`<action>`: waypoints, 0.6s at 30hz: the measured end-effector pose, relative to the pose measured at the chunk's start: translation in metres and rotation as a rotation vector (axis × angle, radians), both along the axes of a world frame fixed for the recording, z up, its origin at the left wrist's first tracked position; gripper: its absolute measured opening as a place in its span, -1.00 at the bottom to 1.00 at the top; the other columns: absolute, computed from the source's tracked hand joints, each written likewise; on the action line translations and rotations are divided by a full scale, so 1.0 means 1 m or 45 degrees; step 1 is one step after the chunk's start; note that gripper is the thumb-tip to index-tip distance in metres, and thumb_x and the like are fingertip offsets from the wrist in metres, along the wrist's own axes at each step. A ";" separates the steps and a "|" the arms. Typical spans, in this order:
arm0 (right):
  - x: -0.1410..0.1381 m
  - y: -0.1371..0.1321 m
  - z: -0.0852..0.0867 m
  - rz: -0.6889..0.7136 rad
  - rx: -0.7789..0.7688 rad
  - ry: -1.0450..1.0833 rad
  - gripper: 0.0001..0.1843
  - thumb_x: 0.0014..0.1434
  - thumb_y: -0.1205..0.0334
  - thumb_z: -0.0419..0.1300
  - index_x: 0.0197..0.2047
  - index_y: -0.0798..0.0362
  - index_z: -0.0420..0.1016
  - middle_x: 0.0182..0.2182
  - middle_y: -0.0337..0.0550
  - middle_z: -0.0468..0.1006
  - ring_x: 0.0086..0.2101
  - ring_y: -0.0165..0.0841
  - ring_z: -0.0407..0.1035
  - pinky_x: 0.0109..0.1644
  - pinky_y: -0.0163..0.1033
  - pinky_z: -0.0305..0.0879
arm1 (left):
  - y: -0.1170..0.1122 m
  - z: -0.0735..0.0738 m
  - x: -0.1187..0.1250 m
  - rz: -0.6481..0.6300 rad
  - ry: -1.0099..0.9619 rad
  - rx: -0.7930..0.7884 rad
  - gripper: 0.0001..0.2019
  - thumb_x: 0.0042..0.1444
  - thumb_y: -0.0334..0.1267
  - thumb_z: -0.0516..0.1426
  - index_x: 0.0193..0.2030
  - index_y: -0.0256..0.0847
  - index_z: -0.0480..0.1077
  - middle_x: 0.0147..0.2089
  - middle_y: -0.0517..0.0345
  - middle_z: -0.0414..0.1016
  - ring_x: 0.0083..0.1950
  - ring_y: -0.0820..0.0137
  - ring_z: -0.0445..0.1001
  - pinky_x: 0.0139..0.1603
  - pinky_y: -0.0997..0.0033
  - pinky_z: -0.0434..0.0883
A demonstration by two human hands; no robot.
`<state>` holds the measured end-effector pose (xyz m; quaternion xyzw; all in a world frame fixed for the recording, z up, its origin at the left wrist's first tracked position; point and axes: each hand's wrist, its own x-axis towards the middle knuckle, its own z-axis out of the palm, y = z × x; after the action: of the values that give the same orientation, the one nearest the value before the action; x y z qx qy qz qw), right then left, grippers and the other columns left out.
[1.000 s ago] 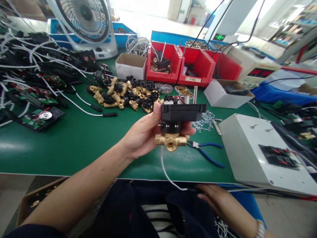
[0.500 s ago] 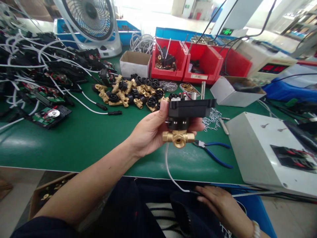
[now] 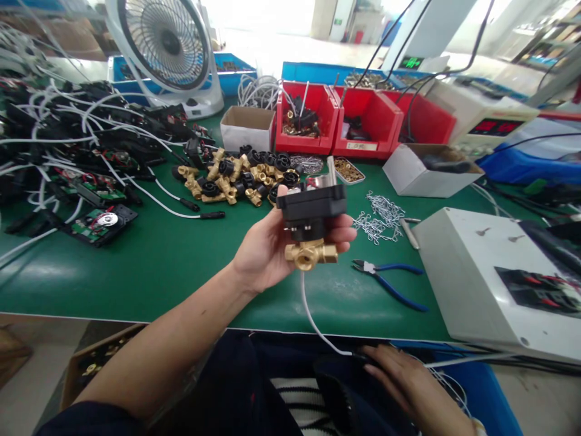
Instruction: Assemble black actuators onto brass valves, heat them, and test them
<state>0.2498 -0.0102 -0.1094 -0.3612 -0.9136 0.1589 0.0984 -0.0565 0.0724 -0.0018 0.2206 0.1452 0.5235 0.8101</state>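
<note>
My left hand (image 3: 267, 248) is closed around a valve assembly (image 3: 311, 227): a black actuator box on top of a brass tee fitting, held up above the green mat (image 3: 149, 266). A white cable (image 3: 313, 318) hangs from the assembly down to my lap. There my right hand (image 3: 408, 381) rests low near the table edge, fingers stretched over dark cloth beside the cable's end. A pile of brass fittings with black caps (image 3: 240, 172) lies on the mat behind the held assembly.
Blue-handled pliers (image 3: 393, 281) and loose wire clips (image 3: 379, 212) lie right of the valve. A white box (image 3: 490, 278) fills the right side. Red bins (image 3: 363, 121), a cardboard box (image 3: 247, 127), a fan (image 3: 166, 48) and wired circuit boards (image 3: 91, 175) stand behind.
My left hand has turned the valve assembly and drawn it slightly left and nearer. My right hand has slid a little lower in my lap.
</note>
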 end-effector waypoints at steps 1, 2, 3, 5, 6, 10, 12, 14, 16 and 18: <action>0.000 0.000 0.001 -0.001 0.028 0.013 -0.66 0.41 0.18 -0.06 -0.02 0.05 0.52 -0.22 -0.05 0.66 -0.24 -0.27 0.59 -0.17 -0.23 0.58 | 0.000 -0.001 -0.001 -0.009 -0.010 -0.007 -0.49 0.36 -0.08 -0.18 -0.18 -0.42 0.48 -0.27 -0.06 0.60 -0.26 0.34 0.61 -0.13 0.35 0.56; 0.000 -0.001 0.001 -0.004 0.052 0.025 -0.66 0.40 0.19 -0.05 -0.03 0.04 0.53 -0.21 -0.05 0.66 -0.23 -0.26 0.59 -0.17 -0.23 0.58 | 0.000 -0.002 -0.003 -0.013 -0.019 -0.009 -0.53 0.34 -0.10 -0.15 -0.17 -0.41 0.47 -0.30 -0.05 0.60 -0.30 0.35 0.61 -0.18 0.36 0.57; 0.000 -0.001 0.002 -0.010 0.072 0.039 -0.67 0.39 0.19 -0.04 -0.03 0.04 0.54 -0.20 -0.05 0.66 -0.22 -0.26 0.59 -0.16 -0.23 0.58 | 0.000 -0.002 -0.004 -0.011 -0.031 -0.002 -0.56 0.31 -0.12 -0.13 -0.16 -0.40 0.47 -0.33 -0.03 0.59 -0.34 0.35 0.61 -0.22 0.36 0.58; 0.001 -0.004 0.001 -0.029 0.106 0.089 -0.70 0.36 0.19 0.01 -0.03 0.01 0.55 -0.17 -0.07 0.66 -0.20 -0.24 0.59 -0.11 -0.20 0.58 | -0.001 -0.003 -0.006 0.000 -0.060 0.024 -0.58 0.30 -0.15 -0.14 -0.16 -0.37 0.47 -0.38 0.01 0.57 -0.42 0.38 0.59 -0.31 0.36 0.58; 0.002 -0.006 0.001 -0.045 0.110 0.129 -0.71 0.34 0.19 0.05 -0.02 0.00 0.56 -0.15 -0.08 0.66 -0.18 -0.23 0.59 -0.09 -0.20 0.57 | -0.001 -0.003 -0.006 0.000 -0.065 0.041 -0.59 0.30 -0.16 -0.14 -0.18 -0.34 0.47 -0.41 0.03 0.55 -0.46 0.39 0.57 -0.34 0.37 0.58; 0.006 -0.013 0.002 -0.255 -0.109 0.325 -0.73 0.28 0.10 0.16 -0.02 -0.07 0.59 -0.14 -0.15 0.67 -0.18 -0.24 0.59 -0.09 -0.30 0.55 | -0.001 -0.001 -0.007 -0.033 -0.027 0.075 -0.58 0.34 -0.13 -0.12 -0.30 -0.27 0.47 -0.57 0.16 0.44 -0.62 0.46 0.48 -0.45 0.41 0.56; 0.006 -0.016 0.009 -0.468 -0.316 0.397 -0.73 0.21 -0.01 0.23 -0.11 -0.11 0.63 -0.18 -0.18 0.68 -0.19 -0.23 0.59 -0.15 -0.34 0.55 | 0.000 0.001 -0.007 -0.052 -0.002 0.102 -0.56 0.35 -0.11 -0.12 -0.35 -0.27 0.48 -0.63 0.20 0.39 -0.67 0.48 0.43 -0.49 0.43 0.54; 0.005 -0.018 0.022 -0.655 -0.492 0.514 -0.71 0.14 -0.10 0.28 -0.23 -0.09 0.64 -0.24 -0.14 0.68 -0.19 -0.20 0.58 -0.19 -0.33 0.54 | 0.001 0.003 -0.007 -0.001 0.065 0.094 -0.54 0.36 -0.09 -0.11 -0.35 -0.29 0.49 -0.62 0.18 0.42 -0.66 0.49 0.44 -0.46 0.44 0.55; 0.005 -0.021 0.041 -0.728 -0.640 0.746 -0.66 0.14 -0.15 0.27 -0.34 -0.04 0.60 -0.30 -0.10 0.64 -0.26 -0.23 0.56 -0.22 -0.30 0.51 | 0.000 0.005 -0.005 0.099 0.196 0.009 -0.51 0.37 -0.06 -0.11 -0.31 -0.33 0.51 -0.53 0.10 0.49 -0.56 0.47 0.50 -0.37 0.44 0.58; 0.007 -0.024 0.067 -0.688 -0.797 1.076 -0.63 0.22 -0.15 0.20 -0.35 -0.01 0.51 -0.35 -0.12 0.58 -0.43 -0.35 0.49 -0.33 -0.31 0.46 | -0.005 0.005 0.000 0.162 0.369 -0.121 -0.46 0.37 0.01 -0.12 -0.24 -0.37 0.53 -0.40 0.00 0.58 -0.41 0.38 0.59 -0.28 0.39 0.60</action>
<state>0.2568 -0.0344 -0.0423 -0.4983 -0.5805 0.5202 0.3796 -0.0567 0.0677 0.0032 0.2454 0.2989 0.5291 0.7553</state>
